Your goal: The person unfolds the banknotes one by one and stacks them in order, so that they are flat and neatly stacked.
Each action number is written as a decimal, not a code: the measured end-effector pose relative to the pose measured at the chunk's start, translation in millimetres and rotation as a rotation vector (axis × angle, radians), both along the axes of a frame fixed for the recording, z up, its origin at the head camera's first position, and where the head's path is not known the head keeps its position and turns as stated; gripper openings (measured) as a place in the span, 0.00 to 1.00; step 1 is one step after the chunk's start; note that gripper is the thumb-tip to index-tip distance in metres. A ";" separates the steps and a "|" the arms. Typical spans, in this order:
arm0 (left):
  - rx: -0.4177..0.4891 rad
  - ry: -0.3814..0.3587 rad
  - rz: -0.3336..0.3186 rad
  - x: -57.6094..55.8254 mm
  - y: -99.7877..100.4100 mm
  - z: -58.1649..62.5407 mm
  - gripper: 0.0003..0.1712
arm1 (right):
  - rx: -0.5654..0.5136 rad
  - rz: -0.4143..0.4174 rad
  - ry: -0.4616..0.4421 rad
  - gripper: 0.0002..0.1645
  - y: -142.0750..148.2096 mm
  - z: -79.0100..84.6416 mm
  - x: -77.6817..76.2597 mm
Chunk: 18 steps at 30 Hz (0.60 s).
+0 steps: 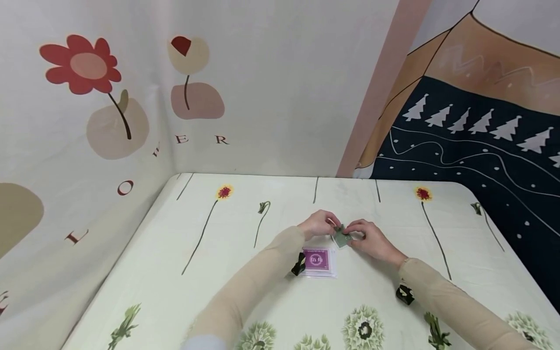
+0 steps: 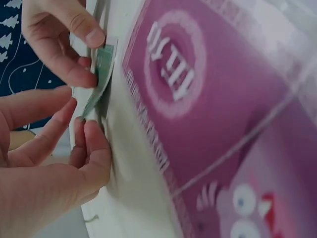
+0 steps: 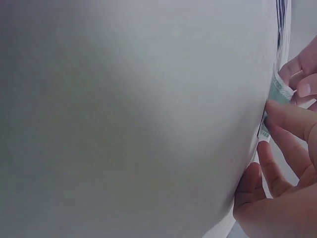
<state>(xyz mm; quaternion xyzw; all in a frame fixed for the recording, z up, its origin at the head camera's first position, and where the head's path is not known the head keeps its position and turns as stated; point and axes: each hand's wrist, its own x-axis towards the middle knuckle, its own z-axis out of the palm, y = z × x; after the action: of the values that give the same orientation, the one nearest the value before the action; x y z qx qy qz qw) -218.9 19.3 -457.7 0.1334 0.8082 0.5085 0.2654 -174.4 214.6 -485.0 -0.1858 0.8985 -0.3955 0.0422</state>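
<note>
A small green banknote (image 1: pixel 342 238) lies slightly bent between both hands, just above the tabletop in the head view. My left hand (image 1: pixel 318 224) pinches its left end with thumb and fingertips. From the other side my right hand (image 1: pixel 372 241) holds the note between thumb and fingers; in the left wrist view the green banknote (image 2: pixel 102 69) curves between the two hands. Below the left wrist lies a purple banknote (image 1: pixel 316 259) in a clear plastic sleeve. Close up, the left wrist view shows pale characters and a pink cartoon figure (image 2: pixel 252 208) there.
A white tablecloth (image 1: pixel 210 301) with printed flowers covers the table. Behind it hangs a pale curtain (image 1: pixel 271 97) with flower prints, and to the right a dark tree-patterned cloth (image 1: pixel 463 136). Each wrist wears a black strap, seen at the left wrist (image 1: pixel 299 264).
</note>
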 end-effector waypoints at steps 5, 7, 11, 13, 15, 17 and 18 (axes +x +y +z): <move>0.018 0.021 0.044 3.4 3.0 -2.0 0.14 | -0.007 0.020 0.019 0.14 1.6 -0.6 0.5; 0.029 0.023 0.065 4.3 2.0 -3.2 0.13 | -0.013 0.028 0.023 0.14 3.1 0.0 1.2; 0.073 0.025 0.094 4.2 -2.8 -6.1 0.11 | -0.057 0.047 0.005 0.14 6.7 2.9 2.8; 0.094 0.029 0.096 3.6 -5.9 -6.7 0.09 | -0.085 0.064 -0.006 0.15 7.7 5.0 3.3; 0.110 0.034 0.094 3.0 -9.1 -6.3 0.09 | -0.111 0.088 -0.013 0.15 7.7 7.8 3.6; 0.138 0.033 0.091 2.1 -12.2 -5.5 0.09 | -0.129 0.100 -0.019 0.16 6.4 11.5 4.0; 0.156 0.024 0.091 1.6 -13.8 -4.6 0.09 | -0.136 0.102 -0.023 0.16 5.6 13.1 4.1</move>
<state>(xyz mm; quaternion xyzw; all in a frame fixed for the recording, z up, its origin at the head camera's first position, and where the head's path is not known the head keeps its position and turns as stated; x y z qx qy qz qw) -217.4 5.5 -462.3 0.1228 0.7744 0.5799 0.2211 -170.3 220.2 -472.0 -0.2292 0.8583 -0.4553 0.0600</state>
